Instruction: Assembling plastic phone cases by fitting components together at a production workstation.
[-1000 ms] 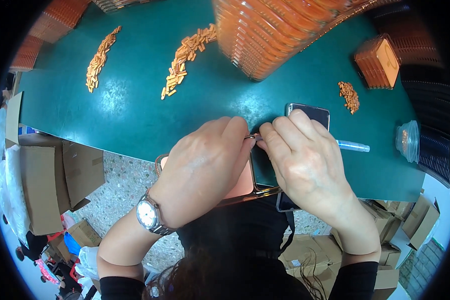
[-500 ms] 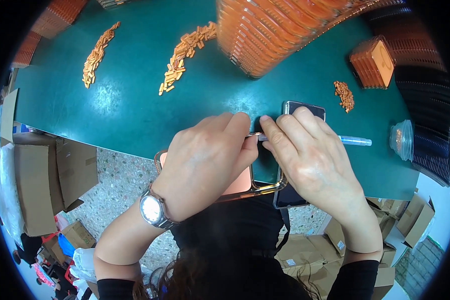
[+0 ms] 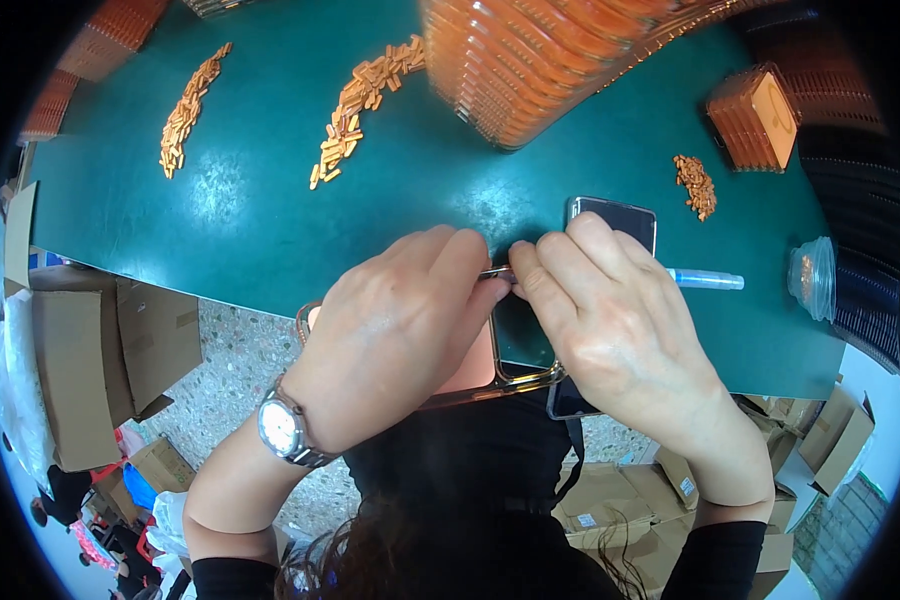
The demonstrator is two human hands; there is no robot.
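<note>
Both hands meet over a phone case (image 3: 528,378) with a shiny gold rim and a pink panel, held at the table's near edge. My left hand (image 3: 400,320) is closed on the case, thumb and forefinger pinching its far rim. Close beside them, the fingertips of my right hand (image 3: 620,310) are pressed together at the same rim. Whether a small part sits between the fingertips is hidden. A dark phone-shaped object (image 3: 628,222) lies beyond my right hand. A clear blue-tinted pen (image 3: 707,279) sticks out to the right of that hand; I cannot tell whether it touches.
A tall stack of orange-tinted cases (image 3: 530,70) stands at the far middle, a smaller stack (image 3: 760,120) at right. Small gold pieces lie in piles (image 3: 345,120) on the green table (image 3: 240,240). A clear cup (image 3: 812,278) stands at right. Cardboard boxes (image 3: 80,360) are on the floor.
My left hand and the phone case have shifted slightly to the left. The right fingertips have moved left with them and stay at the rim.
</note>
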